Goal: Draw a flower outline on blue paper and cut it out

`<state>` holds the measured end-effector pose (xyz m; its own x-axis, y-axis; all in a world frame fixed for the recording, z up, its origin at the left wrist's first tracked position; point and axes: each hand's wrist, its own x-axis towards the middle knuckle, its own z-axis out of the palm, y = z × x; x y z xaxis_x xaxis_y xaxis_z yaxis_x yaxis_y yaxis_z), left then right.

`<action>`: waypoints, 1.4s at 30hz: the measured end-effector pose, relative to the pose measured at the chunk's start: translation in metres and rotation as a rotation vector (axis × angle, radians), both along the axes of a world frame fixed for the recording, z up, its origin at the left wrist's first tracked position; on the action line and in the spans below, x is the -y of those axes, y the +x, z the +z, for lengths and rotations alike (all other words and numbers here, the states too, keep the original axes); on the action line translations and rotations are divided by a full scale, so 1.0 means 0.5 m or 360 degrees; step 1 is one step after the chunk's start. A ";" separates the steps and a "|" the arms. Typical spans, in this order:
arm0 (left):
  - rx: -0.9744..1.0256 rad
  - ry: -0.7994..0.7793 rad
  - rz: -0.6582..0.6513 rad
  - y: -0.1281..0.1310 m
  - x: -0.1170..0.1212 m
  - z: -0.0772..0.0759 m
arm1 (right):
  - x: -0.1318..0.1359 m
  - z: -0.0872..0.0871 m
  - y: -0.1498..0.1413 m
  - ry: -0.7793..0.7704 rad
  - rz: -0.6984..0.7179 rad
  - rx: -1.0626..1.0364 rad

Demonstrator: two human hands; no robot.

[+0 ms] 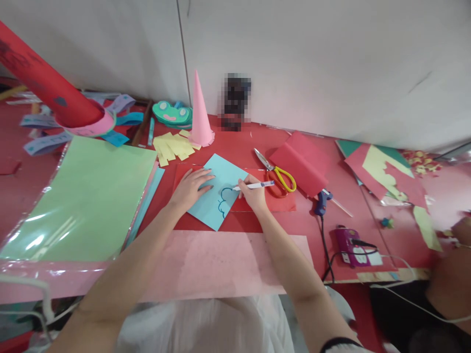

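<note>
A light blue sheet of paper (209, 211) lies at a slant in front of me on red sheets (235, 220). My left hand (191, 187) rests on its left side, fingers spread. In my right hand (252, 192) is a white marker (260, 185), gripped between the fingers with its tip at the paper. A dark curvy, cloud-like line (222, 201) runs across the blue paper near the tip. Just beyond the right hand lie scissors with yellow and orange handles (281, 179), blades apart. A pink paper cone (200, 115) stands behind the blue paper.
Plastic-wrapped green paper (84, 196) covers the left side, near a red tube (47, 73). Yellow strips (174, 147) and green frog-face cutouts (172, 115) lie at the back. To the right are folded red paper (301, 162), a glue gun (324, 202), a purple power strip (351, 246) and another person's arm (451, 274).
</note>
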<state>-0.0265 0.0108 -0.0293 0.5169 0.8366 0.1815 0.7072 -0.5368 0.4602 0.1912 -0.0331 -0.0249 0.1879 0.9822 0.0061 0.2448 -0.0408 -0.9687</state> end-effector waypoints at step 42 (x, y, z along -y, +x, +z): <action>0.0022 -0.0013 -0.0011 -0.001 0.000 -0.002 | -0.002 -0.004 0.001 -0.0010 0.0024 0.0048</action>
<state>-0.0271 0.0108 -0.0303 0.5201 0.8346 0.1816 0.6972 -0.5377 0.4742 0.1917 -0.0323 -0.0271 0.1727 0.9850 0.0053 0.2742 -0.0430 -0.9607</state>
